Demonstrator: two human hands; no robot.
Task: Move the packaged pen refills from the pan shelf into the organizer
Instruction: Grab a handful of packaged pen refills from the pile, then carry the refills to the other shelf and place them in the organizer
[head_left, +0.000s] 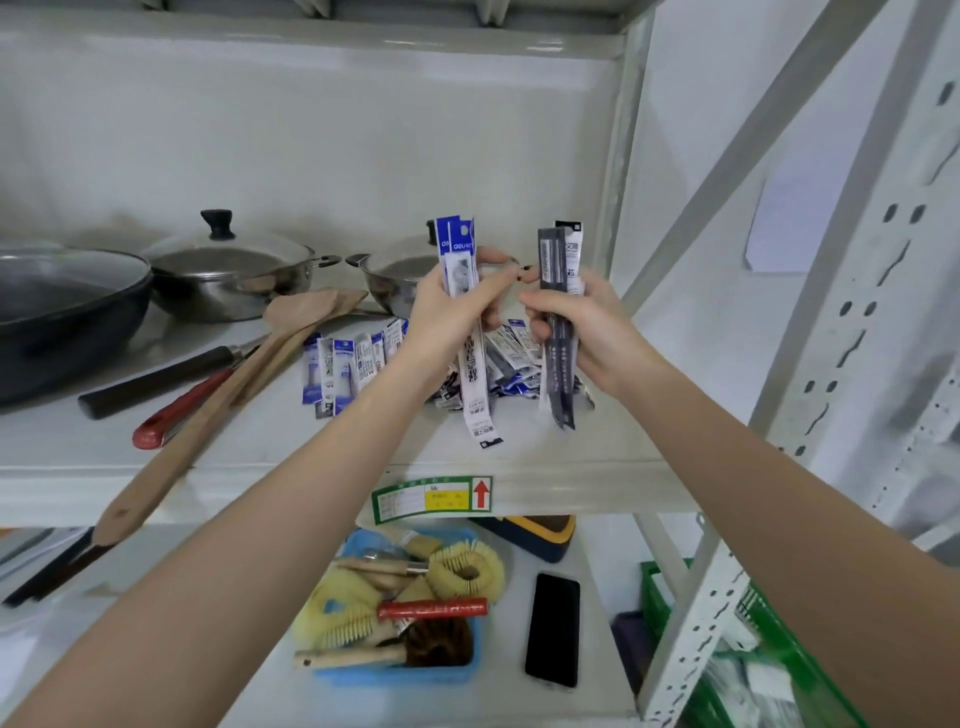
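Both my hands are raised over the pan shelf (519, 457), each gripping pen refill packets upright. My left hand (457, 306) holds a blue-and-white refill packet (460, 260) whose lower end hangs below my wrist. My right hand (576, 322) holds a few dark grey refill packets (556, 270). Behind and below my hands, a loose pile of refill packets (353, 364) lies on the shelf surface, partly hidden by my hands. No organizer can be made out with certainty.
On the shelf to the left sit a dark wok (62, 312), two lidded steel pots (228, 265), wooden spatulas (234, 384) and a red-handled tool (176, 410). Below are a blue tray of brushes (405, 613), a black phone (553, 629) and a green basket (753, 649). Rack uprights (810, 364) stand at right.
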